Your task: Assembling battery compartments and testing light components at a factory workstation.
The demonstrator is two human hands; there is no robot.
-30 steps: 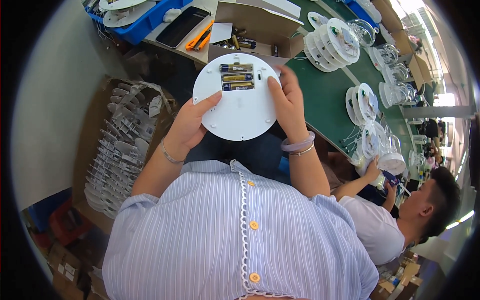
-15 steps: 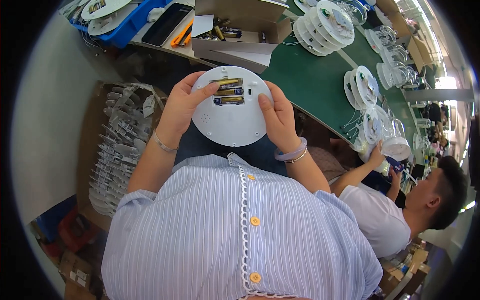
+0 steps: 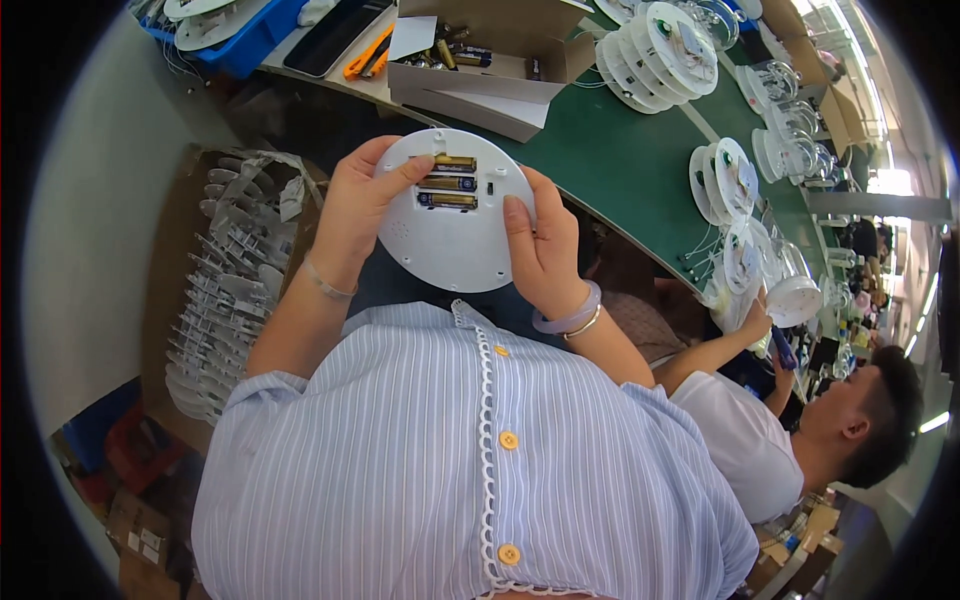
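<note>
Between my hands is a round white plastic base [image 3: 455,245], its underside turned up. Three batteries [image 3: 447,184] lie side by side in its open battery compartment. My left hand [image 3: 368,195] grips the left rim, and its thumb presses on the end of the uppermost battery. On the opposite rim my right hand [image 3: 540,238] is closed, the thumb lying flat on the white face near a small black switch. The fingers of both hands are mostly hidden under the base.
An open cardboard box [image 3: 490,70] of loose batteries stands on the green table [image 3: 600,150], near an orange cutter [image 3: 368,55]. Stacked white discs [image 3: 660,55] stand farther right. Left of me, a carton [image 3: 230,290] holds many white discs. A co-worker [image 3: 740,440] sits at my right.
The base has shifted slightly left with both my hands. My left thumb stays at the uppermost battery's end. The co-worker's head has lowered a little.
</note>
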